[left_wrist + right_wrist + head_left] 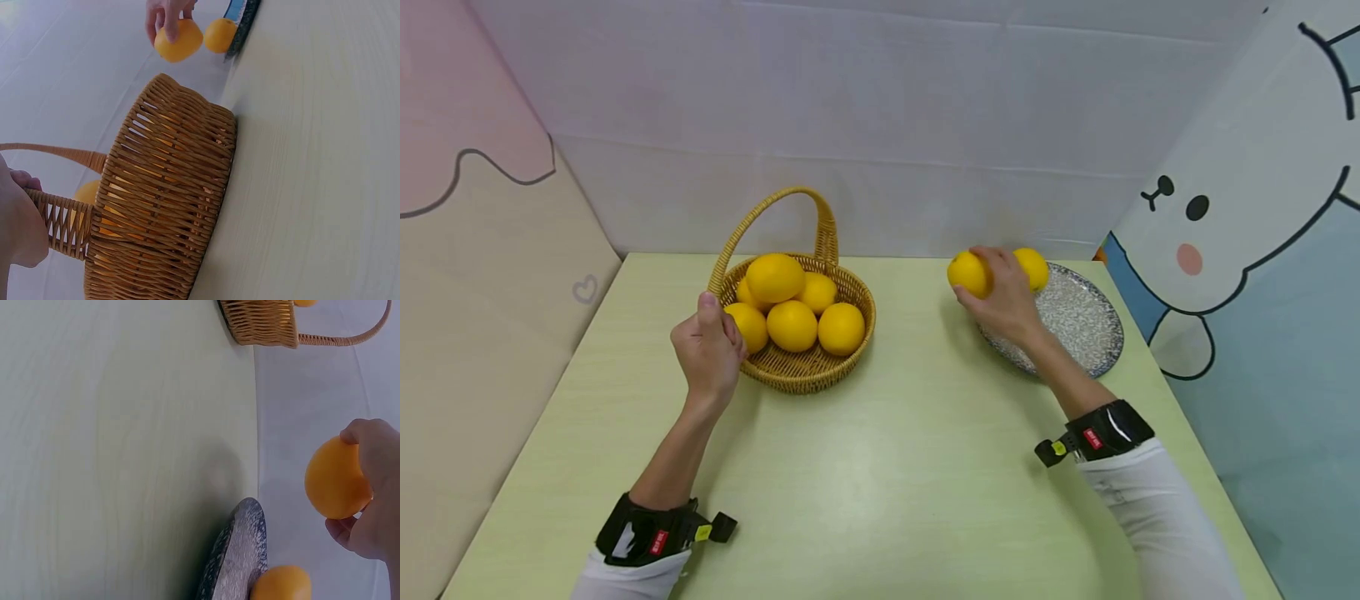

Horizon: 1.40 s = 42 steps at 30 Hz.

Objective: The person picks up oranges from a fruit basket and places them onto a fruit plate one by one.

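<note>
A wicker basket (pixel 801 382) with a tall arched handle stands at the back left of the table, with several yellow-orange oranges (pixel 793 326) inside. My left hand (pixel 707 346) grips the near end of the handle (pixel 62 222), thumb on top. On the right, my right hand (pixel 1006 298) holds one orange (pixel 337 478) between thumb and fingers, raised above the left rim of a speckled plate (pixel 1078 325). Another orange (pixel 1032 268) sits on the far part of that plate, partly hidden behind the hand in the head view.
Basket and plate stand on a pale wooden table (pixel 865 483), with a stretch of tabletop between them. A white cloth wall (pixel 880 200) rises directly behind the table's back edge. Printed panels (pixel 1247 333) flank it at either side.
</note>
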{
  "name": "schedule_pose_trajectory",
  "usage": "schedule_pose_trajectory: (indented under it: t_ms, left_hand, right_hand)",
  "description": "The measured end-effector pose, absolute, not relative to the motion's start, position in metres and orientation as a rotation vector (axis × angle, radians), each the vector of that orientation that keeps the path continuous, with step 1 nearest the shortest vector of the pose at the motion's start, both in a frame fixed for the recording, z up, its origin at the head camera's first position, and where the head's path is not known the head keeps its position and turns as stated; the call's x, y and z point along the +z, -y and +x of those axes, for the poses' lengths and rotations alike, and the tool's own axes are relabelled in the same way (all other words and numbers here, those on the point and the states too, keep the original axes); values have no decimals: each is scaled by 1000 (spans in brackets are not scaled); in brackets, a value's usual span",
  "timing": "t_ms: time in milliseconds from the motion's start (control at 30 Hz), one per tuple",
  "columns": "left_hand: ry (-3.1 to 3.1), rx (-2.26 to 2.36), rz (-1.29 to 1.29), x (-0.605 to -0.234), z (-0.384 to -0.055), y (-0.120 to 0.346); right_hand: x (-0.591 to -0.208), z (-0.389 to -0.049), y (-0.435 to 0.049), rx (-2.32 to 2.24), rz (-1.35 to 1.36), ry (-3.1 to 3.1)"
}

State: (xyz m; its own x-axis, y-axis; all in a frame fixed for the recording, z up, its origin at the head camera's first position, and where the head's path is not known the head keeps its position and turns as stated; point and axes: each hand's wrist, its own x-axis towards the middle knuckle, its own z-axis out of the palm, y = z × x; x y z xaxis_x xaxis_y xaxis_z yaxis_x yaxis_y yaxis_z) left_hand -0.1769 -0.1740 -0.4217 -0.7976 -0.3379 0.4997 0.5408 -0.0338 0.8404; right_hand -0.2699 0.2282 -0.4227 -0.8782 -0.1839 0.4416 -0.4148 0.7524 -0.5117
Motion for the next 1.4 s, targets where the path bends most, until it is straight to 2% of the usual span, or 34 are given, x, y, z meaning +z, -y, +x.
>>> schedule_pose_trajectory:
  t_ms: [500,1100,1400]
  left_hand:
    - [1638,-1894,-227,-421,-179,175]
    - [1674,-1939,-134,-423,-174,176]
    - [1653,-1914,-197,-425,-176,176]
  right_hand:
    - [-442,-281,-262,820,242,2686]
    - [-466,-282,-274,596,334,2716]
    - [-470,-282,-274,583,374,2703]
